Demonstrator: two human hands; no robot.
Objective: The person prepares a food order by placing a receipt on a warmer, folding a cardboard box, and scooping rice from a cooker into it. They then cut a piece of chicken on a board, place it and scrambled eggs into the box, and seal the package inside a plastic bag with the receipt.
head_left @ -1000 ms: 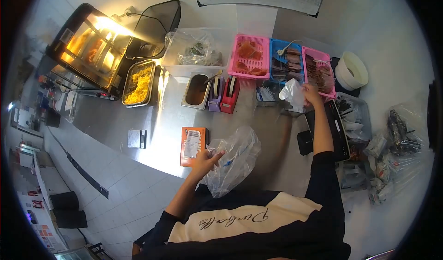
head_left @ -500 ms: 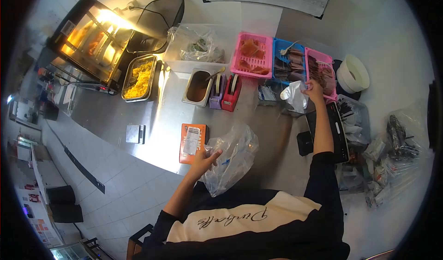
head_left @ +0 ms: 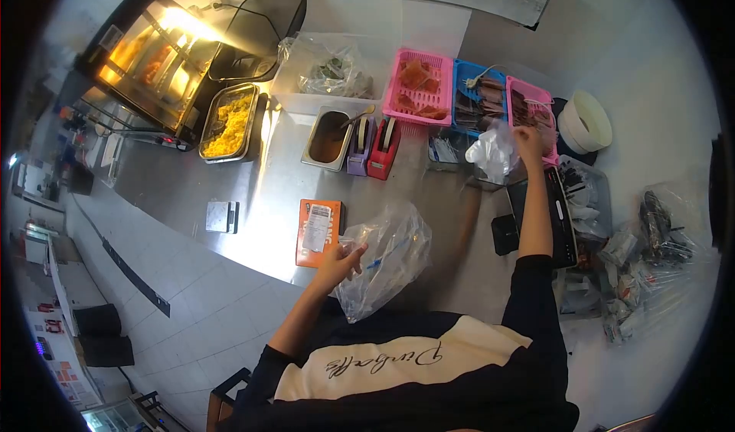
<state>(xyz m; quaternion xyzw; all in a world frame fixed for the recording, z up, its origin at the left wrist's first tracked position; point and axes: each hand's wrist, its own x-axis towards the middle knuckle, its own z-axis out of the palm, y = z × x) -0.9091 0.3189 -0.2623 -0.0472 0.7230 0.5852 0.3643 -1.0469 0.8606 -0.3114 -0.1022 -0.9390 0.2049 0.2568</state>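
My left hand pinches the edge of a large clear plastic bag, which hangs open over the counter's front edge and has a small blue mark. Just left of the bag lies an orange box with a white printed label. Out at the right, my right hand has its fingers closed at the edge of a thin, shiny whitish plastic bag. That bag sits over a dark container in front of the baskets. My right fingertips are partly hidden.
Behind stand a pink basket, a blue basket and another pink basket of packets. Tape dispensers, a metal sauce pan, a tray of yellow food, a small scale and a lit warmer stand leftward.
My right hand has shifted slightly, and the whitish plastic bag at its fingers looks more spread out. The left hand still grips the clear bag. The view has tilted a little.
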